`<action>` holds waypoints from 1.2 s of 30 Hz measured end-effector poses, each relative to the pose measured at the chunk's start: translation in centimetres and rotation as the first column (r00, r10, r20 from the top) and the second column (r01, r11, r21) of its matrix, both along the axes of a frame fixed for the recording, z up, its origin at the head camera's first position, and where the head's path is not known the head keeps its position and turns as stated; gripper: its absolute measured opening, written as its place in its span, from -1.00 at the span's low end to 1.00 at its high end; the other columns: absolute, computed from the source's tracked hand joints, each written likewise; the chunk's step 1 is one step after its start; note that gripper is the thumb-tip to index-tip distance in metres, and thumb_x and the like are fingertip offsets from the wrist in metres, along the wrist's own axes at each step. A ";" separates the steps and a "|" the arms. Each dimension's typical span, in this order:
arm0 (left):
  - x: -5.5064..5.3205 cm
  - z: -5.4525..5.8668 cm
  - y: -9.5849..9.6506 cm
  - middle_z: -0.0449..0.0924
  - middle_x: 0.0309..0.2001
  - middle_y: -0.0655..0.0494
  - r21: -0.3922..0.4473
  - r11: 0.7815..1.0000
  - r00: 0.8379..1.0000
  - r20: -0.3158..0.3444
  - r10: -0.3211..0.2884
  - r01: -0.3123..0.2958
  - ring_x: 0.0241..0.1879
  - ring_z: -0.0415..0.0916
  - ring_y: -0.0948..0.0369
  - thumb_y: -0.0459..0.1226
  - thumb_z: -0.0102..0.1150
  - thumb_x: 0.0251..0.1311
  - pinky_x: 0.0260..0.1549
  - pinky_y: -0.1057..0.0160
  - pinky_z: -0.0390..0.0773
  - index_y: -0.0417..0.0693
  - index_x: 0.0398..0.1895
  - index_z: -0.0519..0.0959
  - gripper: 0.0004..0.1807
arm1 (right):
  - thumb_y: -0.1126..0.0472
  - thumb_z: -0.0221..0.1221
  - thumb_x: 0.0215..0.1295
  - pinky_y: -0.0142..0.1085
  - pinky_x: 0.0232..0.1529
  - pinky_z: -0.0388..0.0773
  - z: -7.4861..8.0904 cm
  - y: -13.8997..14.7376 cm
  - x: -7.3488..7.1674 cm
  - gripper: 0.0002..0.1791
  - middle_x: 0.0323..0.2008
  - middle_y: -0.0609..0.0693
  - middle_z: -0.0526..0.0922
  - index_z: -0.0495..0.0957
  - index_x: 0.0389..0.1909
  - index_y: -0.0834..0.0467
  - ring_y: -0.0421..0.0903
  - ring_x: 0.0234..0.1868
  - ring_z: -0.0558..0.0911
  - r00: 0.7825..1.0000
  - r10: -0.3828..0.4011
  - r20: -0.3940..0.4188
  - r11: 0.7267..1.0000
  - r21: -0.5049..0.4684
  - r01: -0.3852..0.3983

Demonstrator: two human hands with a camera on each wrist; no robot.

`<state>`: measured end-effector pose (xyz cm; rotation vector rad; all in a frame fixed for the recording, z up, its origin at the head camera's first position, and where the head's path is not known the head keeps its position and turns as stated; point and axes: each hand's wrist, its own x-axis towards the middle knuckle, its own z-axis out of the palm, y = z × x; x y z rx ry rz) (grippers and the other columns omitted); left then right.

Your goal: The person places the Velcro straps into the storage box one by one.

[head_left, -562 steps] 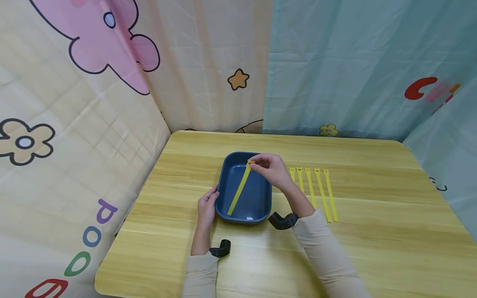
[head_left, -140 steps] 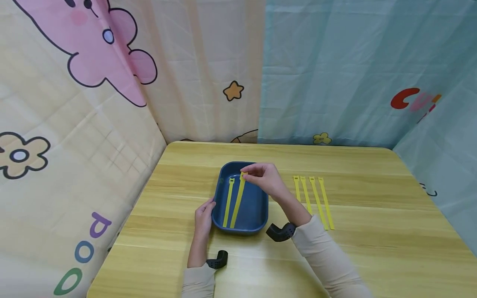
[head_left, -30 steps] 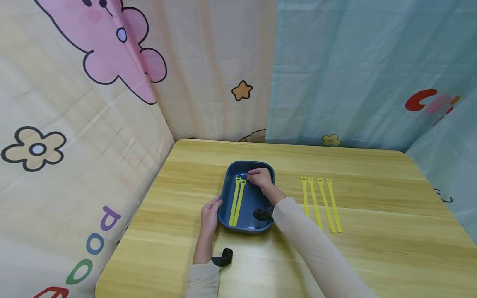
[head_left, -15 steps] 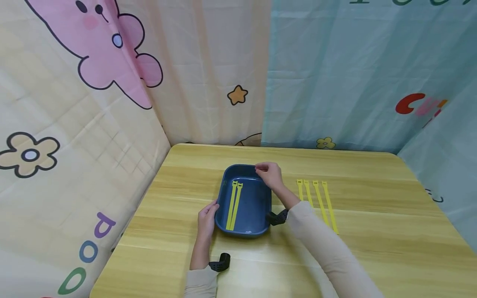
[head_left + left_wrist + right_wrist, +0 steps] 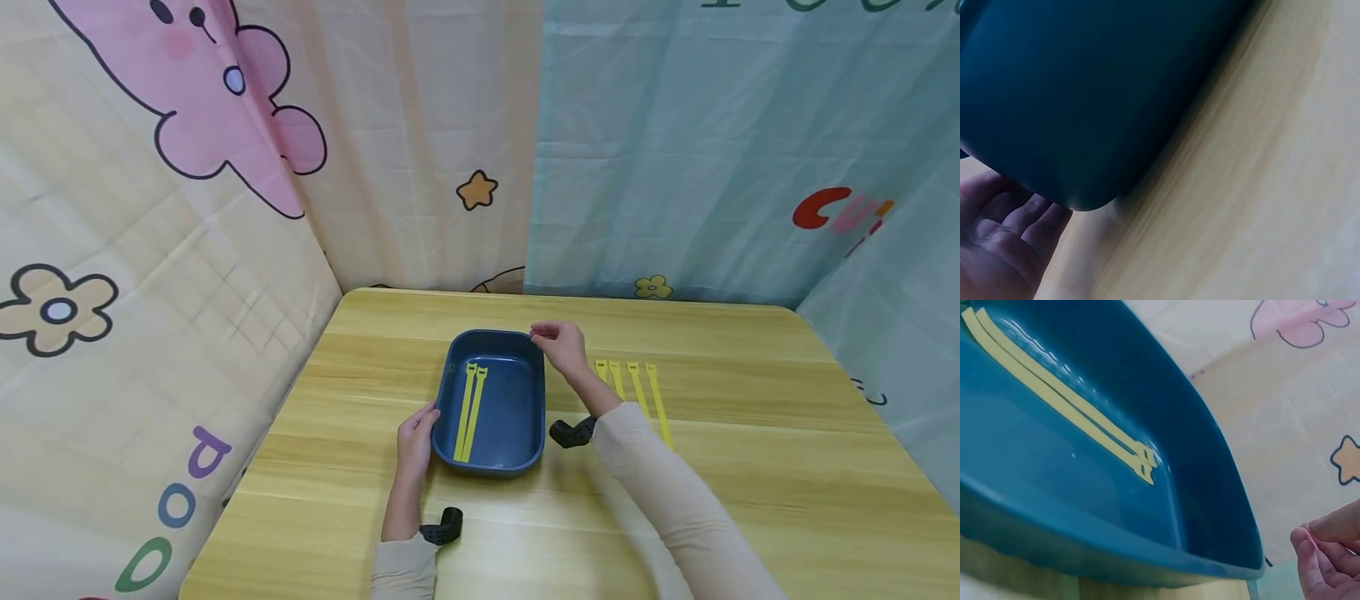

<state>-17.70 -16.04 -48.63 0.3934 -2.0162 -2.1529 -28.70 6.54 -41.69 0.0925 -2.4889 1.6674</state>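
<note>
A dark blue rectangular tray (image 5: 517,417) stands on the table in the head view. Two flat yellow cable-tie straps (image 5: 467,417) with slotted heads lie side by side along its left inside, also plain in the right wrist view. My left hand (image 5: 416,437) holds the tray's left side, thumb by the rim; the tray hides its fingertips in the left wrist view. Just outside the far right corner is my right hand (image 5: 562,346), thumb and index fingertips together, with nothing seen between them. Several more yellow straps (image 5: 652,392) lie to its right, partly covered by my forearm.
The wooden table (image 5: 765,450) ends at a printed fabric curtain (image 5: 675,167) behind, with more fabric along the left and right sides. Each wrist carries a black camera mount, such as the right mount (image 5: 573,432).
A second strap has come to lie beside the first in the tray since the oldest frame. My right hand has moved up and right, out past the tray's rim. The left hand stays.
</note>
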 end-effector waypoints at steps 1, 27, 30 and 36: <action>0.0 0.0 0.0 0.39 -0.01 -0.10 0.002 1.000 1.000 -0.001 0.000 0.000 0.07 0.20 0.09 -0.27 0.00 0.02 0.04 0.19 0.17 -0.31 -0.10 0.45 -0.62 | 0.37 0.12 0.01 -0.28 -0.27 0.48 0.0 0.2 -0.1 -0.78 -0.33 0.17 0.57 0.52 -0.26 0.34 -0.02 -0.29 0.55 1.000 -0.001 0.005 1.000 -0.006 0.001; -0.1 -0.2 -0.1 0.37 -0.01 -0.11 0.018 1.000 1.000 -0.002 -0.011 0.011 0.08 0.19 0.11 -0.28 -0.01 0.04 0.05 0.21 0.16 -0.31 -0.08 0.44 -0.63 | 0.34 0.08 0.06 -0.27 -0.22 0.45 -0.7 5.8 -0.6 -0.74 -0.24 0.18 0.53 0.48 -0.19 0.31 -0.02 -0.21 0.50 0.987 -0.088 0.136 0.996 -0.004 0.089; -0.1 -0.2 -0.1 0.38 -0.01 -0.11 0.024 1.000 1.000 -0.006 -0.013 0.013 0.07 0.20 0.13 -0.28 -0.02 0.04 0.04 0.23 0.18 -0.31 -0.08 0.44 -0.63 | 0.33 0.08 0.06 -0.26 -0.22 0.45 -0.9 6.3 -0.4 -0.74 -0.25 0.18 0.53 0.48 -0.18 0.30 -0.01 -0.21 0.49 0.986 -0.094 0.138 0.996 0.010 0.093; -0.1 -0.2 -0.1 0.38 -0.02 -0.12 0.029 0.999 1.000 -0.012 -0.016 0.016 0.06 0.21 0.11 -0.29 -0.02 0.04 0.03 0.21 0.19 -0.32 -0.09 0.44 -0.64 | 0.30 0.08 0.07 -0.27 -0.31 0.46 -1.5 7.5 -0.3 -0.73 -0.25 0.17 0.54 0.48 -0.18 0.29 -0.01 -0.22 0.49 0.979 -0.131 0.154 0.991 0.055 0.124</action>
